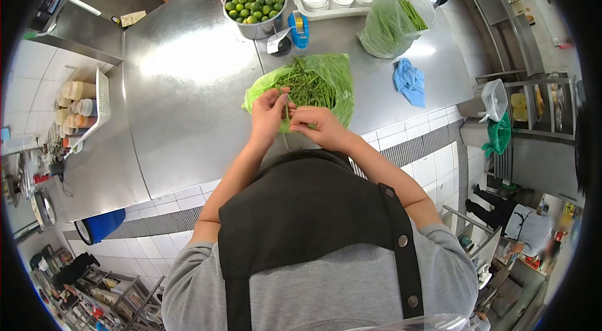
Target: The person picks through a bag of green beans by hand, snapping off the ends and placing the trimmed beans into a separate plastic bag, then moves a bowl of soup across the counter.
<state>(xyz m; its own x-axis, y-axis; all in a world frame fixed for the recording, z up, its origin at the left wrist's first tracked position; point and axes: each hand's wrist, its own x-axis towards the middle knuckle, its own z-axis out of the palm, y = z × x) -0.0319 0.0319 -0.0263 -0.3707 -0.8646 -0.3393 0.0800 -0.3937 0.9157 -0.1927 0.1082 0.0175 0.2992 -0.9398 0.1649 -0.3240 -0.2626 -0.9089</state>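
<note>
A green plastic bag [341,80] lies open on the steel counter, with many short green bean pieces [307,85] in it. Over the bag's near left part, my left hand [269,111] pinches a thin green bean [286,108] between thumb and fingers. Just to the right, my right hand [316,124] has its fingers closed at the lower end of the same bean. Both hands are close together in front of the pile.
Behind the bag stand a metal pot of limes [256,25], a blue tape dispenser [300,30] and a tray of white bowls [326,14]. On the right are a clear bag of long green beans [392,27] and a blue cloth [409,82]. A person [527,227] stands far right.
</note>
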